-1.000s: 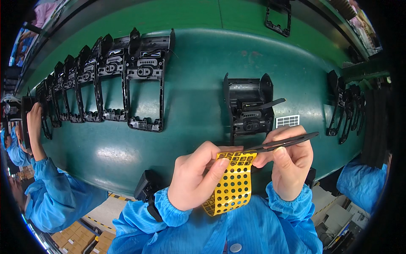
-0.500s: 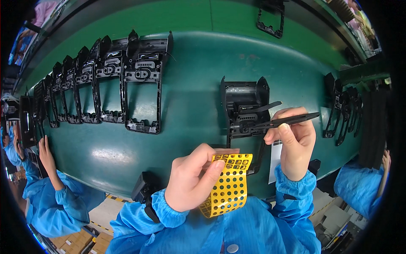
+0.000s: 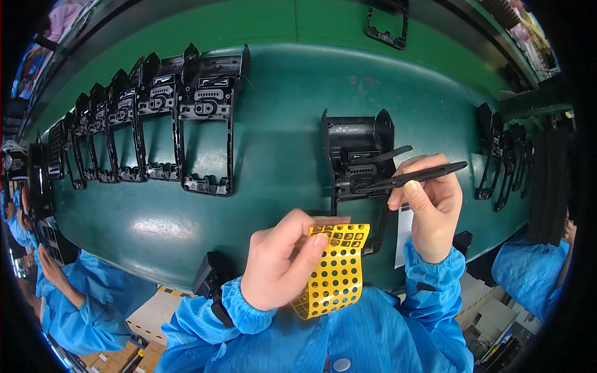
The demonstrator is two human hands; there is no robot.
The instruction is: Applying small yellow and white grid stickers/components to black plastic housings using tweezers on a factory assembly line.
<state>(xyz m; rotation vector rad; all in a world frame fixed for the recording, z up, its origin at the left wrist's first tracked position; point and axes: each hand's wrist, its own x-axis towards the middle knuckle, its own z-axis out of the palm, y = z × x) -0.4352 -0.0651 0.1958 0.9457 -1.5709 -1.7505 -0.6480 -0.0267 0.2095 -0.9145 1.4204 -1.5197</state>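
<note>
In my left hand (image 3: 278, 259) is a yellow sheet (image 3: 336, 271) with rows of round black spots, pinched between thumb and fingers, its lower part curling under. My right hand (image 3: 429, 202) grips black tweezers (image 3: 429, 176), their tips pointing left over a black plastic frame (image 3: 359, 140). That frame lies on the green table in front of me, with a ribbed upper part and a rectangular opening partly hidden behind my hands and the sheet. A black strip (image 3: 388, 154) sticks out over the frame's right side.
Several similar black frames (image 3: 208, 112) stand in a row at the left of the green table (image 3: 280, 155). More black frames (image 3: 497, 149) lie at the right, and one (image 3: 387, 25) is beyond the table's far side. Blue-sleeved co-workers (image 3: 93, 304) sit at both sides.
My hands, the sheet and the tweezers keep nearly the same pose. The view has shifted slightly. The left co-worker's hand has moved nearer to the table's edge and down.
</note>
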